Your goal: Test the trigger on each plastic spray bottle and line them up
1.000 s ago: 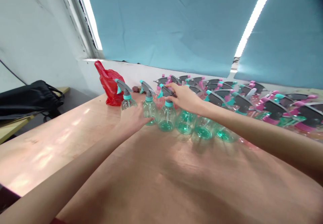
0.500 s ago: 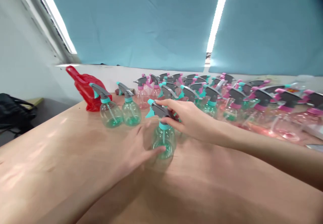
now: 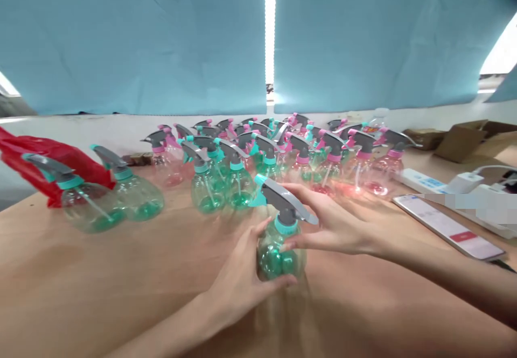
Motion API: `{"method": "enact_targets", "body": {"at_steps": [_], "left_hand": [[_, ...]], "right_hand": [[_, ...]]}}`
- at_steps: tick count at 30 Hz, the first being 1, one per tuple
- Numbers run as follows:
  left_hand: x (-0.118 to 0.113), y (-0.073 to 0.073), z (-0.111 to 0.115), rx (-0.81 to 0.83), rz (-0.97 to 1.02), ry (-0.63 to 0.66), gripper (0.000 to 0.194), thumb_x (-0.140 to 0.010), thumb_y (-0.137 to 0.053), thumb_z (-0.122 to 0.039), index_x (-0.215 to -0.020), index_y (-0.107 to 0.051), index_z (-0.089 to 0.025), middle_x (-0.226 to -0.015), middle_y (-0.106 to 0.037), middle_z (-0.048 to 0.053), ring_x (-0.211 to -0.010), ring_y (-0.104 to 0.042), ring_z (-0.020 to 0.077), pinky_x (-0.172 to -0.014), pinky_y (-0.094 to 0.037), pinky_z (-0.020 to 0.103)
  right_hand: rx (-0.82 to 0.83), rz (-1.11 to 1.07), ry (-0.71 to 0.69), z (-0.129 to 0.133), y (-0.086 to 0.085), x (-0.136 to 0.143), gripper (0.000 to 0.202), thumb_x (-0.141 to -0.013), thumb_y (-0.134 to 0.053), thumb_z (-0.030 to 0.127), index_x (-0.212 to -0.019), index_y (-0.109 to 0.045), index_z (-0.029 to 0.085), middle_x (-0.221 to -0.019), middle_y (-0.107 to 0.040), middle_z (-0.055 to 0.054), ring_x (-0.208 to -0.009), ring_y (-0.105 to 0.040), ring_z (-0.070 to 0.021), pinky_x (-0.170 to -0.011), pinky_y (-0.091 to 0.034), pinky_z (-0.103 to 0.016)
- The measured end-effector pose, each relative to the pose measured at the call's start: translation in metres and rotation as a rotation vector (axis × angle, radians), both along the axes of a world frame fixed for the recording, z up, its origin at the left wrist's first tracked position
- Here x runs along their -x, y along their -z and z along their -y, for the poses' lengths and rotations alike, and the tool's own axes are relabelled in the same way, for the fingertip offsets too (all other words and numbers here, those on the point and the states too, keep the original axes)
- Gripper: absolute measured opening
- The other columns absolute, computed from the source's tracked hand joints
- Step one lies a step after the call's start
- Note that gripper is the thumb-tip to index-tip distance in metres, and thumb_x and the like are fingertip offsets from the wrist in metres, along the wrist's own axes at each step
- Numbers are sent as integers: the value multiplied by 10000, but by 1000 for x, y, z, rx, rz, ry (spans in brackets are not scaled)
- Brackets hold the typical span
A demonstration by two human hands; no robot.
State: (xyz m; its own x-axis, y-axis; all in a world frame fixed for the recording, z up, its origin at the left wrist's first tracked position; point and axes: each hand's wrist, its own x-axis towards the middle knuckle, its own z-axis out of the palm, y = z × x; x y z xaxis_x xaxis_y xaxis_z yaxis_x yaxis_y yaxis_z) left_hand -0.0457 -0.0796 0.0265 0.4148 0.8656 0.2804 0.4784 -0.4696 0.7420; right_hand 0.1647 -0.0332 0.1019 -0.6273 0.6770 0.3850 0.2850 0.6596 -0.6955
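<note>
2 hands [image 3: 241, 268] clasp 1 green spray bottle [image 3: 281, 257] (2 similar bottles [image 3: 139, 201] stand near 1 red bag [image 3: 70, 161]).

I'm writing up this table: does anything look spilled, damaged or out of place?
No clear spill or damage shows. The green spray bottle held by the left hand and right hand looks intact. Mildly odd: two green bottles stand at the left by a crumpled red bag, apart from the grouped bottles.

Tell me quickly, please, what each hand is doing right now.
Left hand: closed, holding the green spray bottle around its lower body.
Right hand: closed on the same bottle, near its turquoise collar.
</note>
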Motion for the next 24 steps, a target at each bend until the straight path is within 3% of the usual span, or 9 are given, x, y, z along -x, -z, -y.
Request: {"method": "enact_targets", "body": {"at_steps": [3, 6, 10, 14, 16, 18, 21, 24], "left_hand": [[-25, 1, -7, -20, -16, 54, 859, -756, -783, -447, -1430, -262, -338, -1454, -403, 80, -1318, -401, 343, -1046, -391, 523], [-47, 1, -15, -34, -19, 86, 902, -745, -786, -464, -1446, -236, -321, -1479, -360, 94, -1333, -371, 362, -1058, -377, 534], [-71, 0, -29, -47, 26, 154, 914, -765, -778, -444, -1461, -200, -320, -1492, -344, 87, -1364, -326, 345, -1088, -349, 509], [-81, 3, -39, -70, 20, 183, 848, -775, -760, -454, -1434, -246, -309, -1486, -347, 100, -1338, -361, 357, -1051, -384, 513], [-80, 7, -42, -61, -46, 140, 839, -768, -757, -480, -1422, -259, -308, -1443, -401, 110, -1298, -408, 364, -1019, -405, 525], [-74, 12, -43, -62, -154, 87, 848, -762, -756, -496, -1421, -256, -309, -1390, -457, 112, -1256, -443, 372, -994, -409, 542], [-63, 15, -46, -153, -313, 77, 896, -792, -739, -450, -1467, -162, -334, -1407, -441, 104, -1235, -451, 372, -984, -396, 543], [-52, 15, -50, -211, -422, 97, 916, -835, -704, -365, -1493, -67, -358, -1429, -426, 89, -1258, -429, 350, -997, -381, 520]], "right_hand": [[99, -87, 18, -2, 6, -12, 617, -701, -769, 356, -1243, -493, 247, -998, -670, -38, -835, -659, -195, -670, -544, -324], [127, -156, 81, -2, 7, -19, 398, -740, -721, 343, -1086, -553, 243, -732, -604, 27, -592, -575, -134, -493, -466, -260], [146, -228, 116, -5, 8, -30, 248, -795, -650, 351, -1002, -552, 256, -570, -515, 63, -493, -496, -127, -455, -425, -266], [171, -233, 148, -14, 9, -42, 217, -811, -614, 326, -1013, -579, 253, -763, -602, 18, -586, -555, -134, -529, -484, -280], [173, -210, 163, -19, 10, -46, 271, -789, -619, 259, -1058, -587, 257, -934, -641, -10, -630, -590, -136, -543, -508, -283], [146, -177, 171, -25, 11, -49, 317, -770, -626, 220, -1081, -586, 266, -943, -657, -11, -659, -617, -151, -541, -519, -286], [115, -179, 160, -34, 15, -49, 306, -790, -611, 222, -1089, -564, 265, -844, -668, 1, -733, -652, -179, -567, -540, -295], [127, -267, 100, -40, 20, -47, 286, -786, -598, 180, -1062, -568, 247, -1086, -657, -34, -927, -663, -187, -733, -575, -314]]}}
